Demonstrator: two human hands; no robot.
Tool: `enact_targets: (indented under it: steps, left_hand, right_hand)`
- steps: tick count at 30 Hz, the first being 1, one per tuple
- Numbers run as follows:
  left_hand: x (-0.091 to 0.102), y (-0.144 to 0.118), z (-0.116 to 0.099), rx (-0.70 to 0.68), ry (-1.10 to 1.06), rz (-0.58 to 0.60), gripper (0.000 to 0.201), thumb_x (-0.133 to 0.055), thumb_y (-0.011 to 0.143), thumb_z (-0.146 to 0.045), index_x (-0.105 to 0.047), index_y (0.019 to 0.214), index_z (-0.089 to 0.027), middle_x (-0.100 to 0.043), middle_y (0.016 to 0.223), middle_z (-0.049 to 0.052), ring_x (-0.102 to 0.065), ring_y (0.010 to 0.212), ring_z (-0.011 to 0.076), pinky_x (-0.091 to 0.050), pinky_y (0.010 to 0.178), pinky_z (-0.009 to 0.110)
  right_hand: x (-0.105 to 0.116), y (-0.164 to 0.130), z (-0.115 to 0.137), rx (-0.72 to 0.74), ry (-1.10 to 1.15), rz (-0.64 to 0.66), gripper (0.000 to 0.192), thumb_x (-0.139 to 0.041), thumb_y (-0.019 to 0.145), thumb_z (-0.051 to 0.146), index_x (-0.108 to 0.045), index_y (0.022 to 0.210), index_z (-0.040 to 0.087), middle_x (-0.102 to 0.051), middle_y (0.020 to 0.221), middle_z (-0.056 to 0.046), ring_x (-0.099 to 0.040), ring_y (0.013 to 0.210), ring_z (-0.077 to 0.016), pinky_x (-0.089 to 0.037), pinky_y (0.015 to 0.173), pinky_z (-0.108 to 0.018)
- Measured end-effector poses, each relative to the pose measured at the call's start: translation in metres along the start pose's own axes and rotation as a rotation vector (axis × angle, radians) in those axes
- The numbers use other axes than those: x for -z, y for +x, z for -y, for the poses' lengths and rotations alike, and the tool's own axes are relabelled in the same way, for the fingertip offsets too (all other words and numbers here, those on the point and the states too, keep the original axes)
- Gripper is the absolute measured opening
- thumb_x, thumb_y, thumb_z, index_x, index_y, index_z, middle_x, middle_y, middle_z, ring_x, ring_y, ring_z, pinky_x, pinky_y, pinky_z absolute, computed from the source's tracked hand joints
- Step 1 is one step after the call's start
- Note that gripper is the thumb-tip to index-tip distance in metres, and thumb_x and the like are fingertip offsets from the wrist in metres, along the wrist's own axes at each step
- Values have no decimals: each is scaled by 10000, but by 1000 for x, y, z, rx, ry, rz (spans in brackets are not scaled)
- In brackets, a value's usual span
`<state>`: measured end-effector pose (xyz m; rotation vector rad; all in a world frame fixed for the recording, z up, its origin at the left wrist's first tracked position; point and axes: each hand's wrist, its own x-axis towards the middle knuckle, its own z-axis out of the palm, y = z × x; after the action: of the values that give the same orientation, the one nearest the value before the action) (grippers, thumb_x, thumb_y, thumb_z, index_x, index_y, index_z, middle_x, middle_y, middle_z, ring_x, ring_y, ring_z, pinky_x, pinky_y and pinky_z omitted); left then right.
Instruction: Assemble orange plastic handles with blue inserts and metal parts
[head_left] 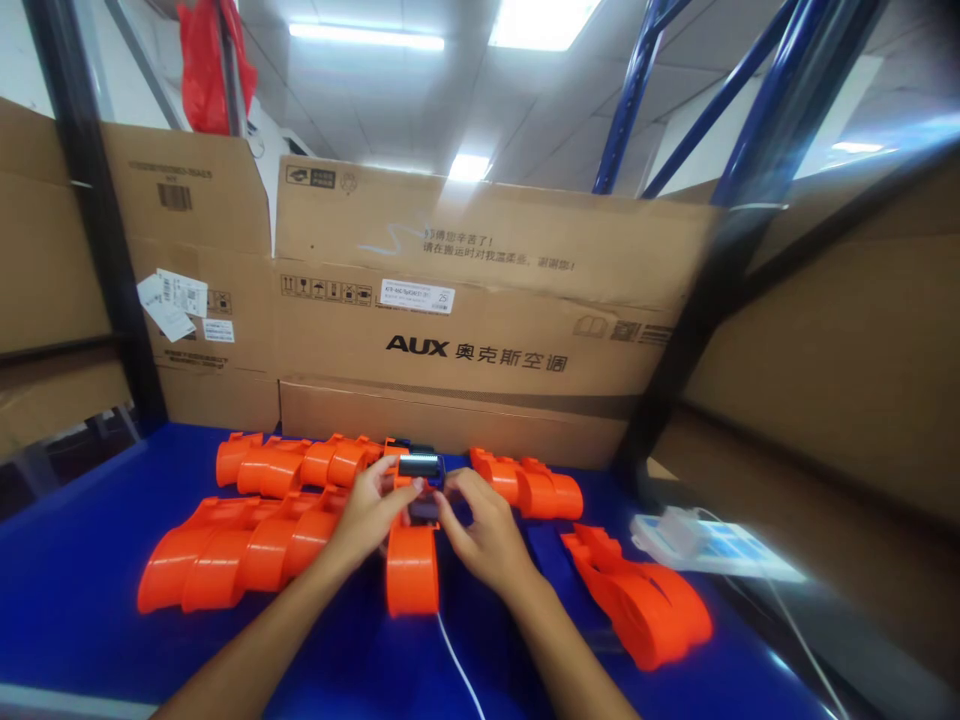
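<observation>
This is a warehouse or small factory assembly station. Flattened shipping cartons (480, 300) printed with an air-conditioner brand, barcodes and handling labels wall in the far and right sides of a blue bench (67, 590). Blue steel racking (720, 110) rises at the far right and a dark upright post (97, 220) stands at the left, under a panelled ceiling with strip lights (367, 36). Rows of identical orange plastic shells (247, 550) lie on the bench, many alike as in batch work, and a white power strip (697, 540) lies at the right.
</observation>
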<state>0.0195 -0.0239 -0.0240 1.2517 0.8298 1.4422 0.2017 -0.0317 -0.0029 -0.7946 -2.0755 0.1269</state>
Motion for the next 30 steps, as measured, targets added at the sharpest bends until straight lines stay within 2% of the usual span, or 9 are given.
enact_targets:
  steps: [5, 9, 11, 13, 16, 18, 21, 26, 30]
  left_hand:
    - [-4, -3, -5, 42, -53, 9, 482, -789, 722, -377, -595, 1099, -148, -687, 732, 12, -541, 448, 82, -409, 452, 199]
    - [-6, -4, -14, 105, -166, 28, 541, -820, 685, -352, -613, 1141, -148, -685, 785, 17, -552, 469, 84, -437, 467, 210]
    - [-6, -4, -16, 134, -220, 41, 607, -832, 672, -334, -600, 1210, -177, -697, 849, 24, -566, 477, 80, -465, 501, 219]
    - [-6, -6, -17, 168, -257, 75, 689, -830, 681, -324, -553, 1303, -222, -710, 918, 40, -605, 506, 95, -493, 537, 234]
    - [-9, -12, -18, 197, -280, 153, 744, -816, 704, -322, -504, 1376, -258, -716, 1010, 88, -695, 647, 177, -540, 610, 283]
    - [-13, -16, -18, 181, -270, 188, 697, -810, 713, -317, -540, 1353, -250, -709, 1072, 113, -720, 798, 236, -560, 696, 321]
    - [-16, -17, -16, 151, -230, 211, 609, -805, 723, -307, -598, 1289, -222, -697, 1132, 125, -706, 923, 255, -554, 796, 339]
    - [-14, -15, -13, 235, -210, 293, 643, -812, 721, -311, -574, 1300, -163, -734, 938, 115, -705, 718, 204, -551, 729, 342]
    - [-15, -17, -17, 211, -225, 304, 559, -789, 739, -382, -639, 1217, -134, -728, 891, 107, -690, 718, 202, -536, 740, 336]
  right_hand:
    - [9, 1, 7, 18, -57, 46, 70, -506, 941, 221, -530, 875, 217, -583, 871, -60, -541, 828, -215, -442, 751, -346]
    - [13, 1, 10, -10, 108, -36, 109, -553, 916, 273, -538, 824, 214, -567, 872, -53, -530, 858, -218, -437, 790, -353]
    - [12, 2, 8, -78, 277, -118, 145, -559, 913, 332, -544, 829, 214, -560, 864, -44, -532, 847, -210, -446, 774, -335]
    - [9, 3, 5, -201, 468, -172, 181, -511, 939, 392, -570, 930, 222, -579, 885, -39, -552, 845, -203, -461, 758, -319]
    - [5, 6, 1, -383, 691, -105, 303, -439, 970, 452, -561, 1163, 252, -631, 966, -41, -599, 892, -207, -485, 797, -329]
    - [4, 8, 1, -425, 771, -33, 356, -436, 964, 489, -571, 1197, 256, -652, 1013, -48, -619, 941, -223, -492, 852, -360]
    - [5, 9, 1, -420, 808, 0, 400, -458, 940, 540, -612, 1158, 242, -665, 1071, -65, -624, 1019, -254, -494, 902, -390]
    - [5, 10, 1, -461, 766, -37, 378, -557, 901, 527, -593, 1154, 248, -668, 954, -33, -641, 896, -216, -511, 812, -332]
    - [-2, 12, -1, -465, 705, -123, 330, -627, 865, 509, -580, 1029, 227, -624, 832, -6, -600, 759, -173, -486, 694, -274]
